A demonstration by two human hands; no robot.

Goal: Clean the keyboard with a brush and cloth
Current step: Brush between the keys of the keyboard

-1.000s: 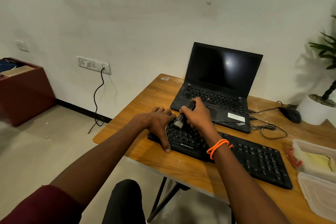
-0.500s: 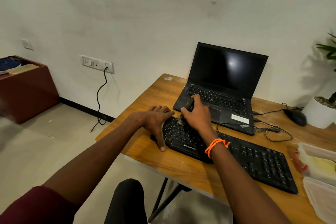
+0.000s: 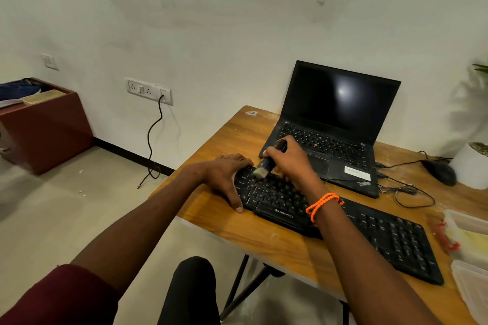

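Right hand wraps the brush, soft bristles on the far-left keys of the black keyboard, while the left hand lies flat, pinning that light, rigid board's left end to the bench.

Laptop: open, dark screen, on the wooden table.
Mouse: right of laptop, cable attached.
Plant pot: white, right of laptop, beside mouse.
Wall socket: left of laptop, black cable plugged in.

One keyboard, one brush, two hands.
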